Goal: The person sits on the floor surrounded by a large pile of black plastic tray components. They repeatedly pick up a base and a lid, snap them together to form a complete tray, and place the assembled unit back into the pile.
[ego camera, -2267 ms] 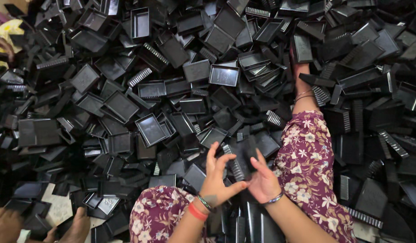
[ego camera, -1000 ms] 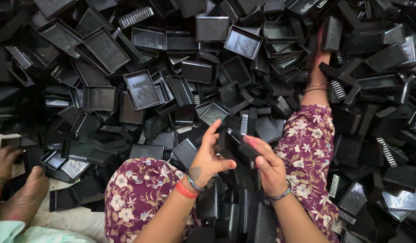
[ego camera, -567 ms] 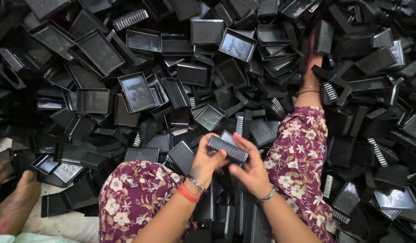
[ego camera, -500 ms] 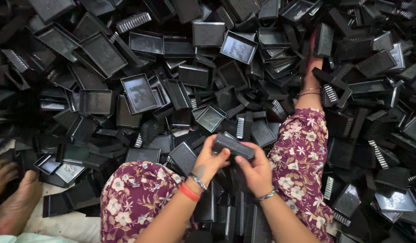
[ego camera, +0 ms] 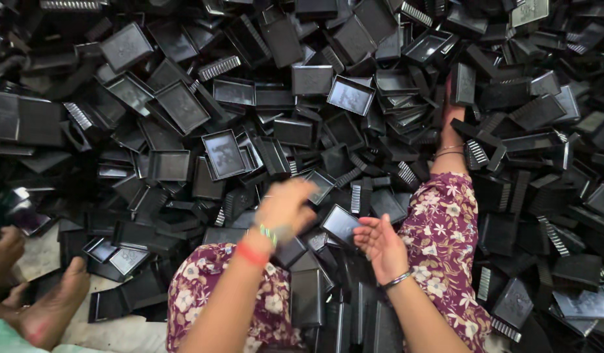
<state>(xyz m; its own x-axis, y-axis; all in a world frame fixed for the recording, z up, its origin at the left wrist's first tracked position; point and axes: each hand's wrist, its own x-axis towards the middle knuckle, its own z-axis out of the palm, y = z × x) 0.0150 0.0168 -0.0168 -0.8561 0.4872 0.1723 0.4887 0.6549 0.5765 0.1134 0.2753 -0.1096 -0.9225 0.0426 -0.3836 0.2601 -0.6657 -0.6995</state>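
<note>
Head view: left hand (ego camera: 284, 208) blurred, fingers' state untellable; right hand (ego camera: 380, 243) open beside black tray (ego camera: 341, 223) at 10 o'clock. Best gripped by rim.

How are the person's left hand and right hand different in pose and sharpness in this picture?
The left hand is blurred and reaches forward over the pile of black plastic trays; the right hand is sharp, lower, its palm open and turned inward. The left wrist wears a red band and a beaded one; the right wears a thin metal bangle. Both are bare, and neither clearly grips a tray.
</note>
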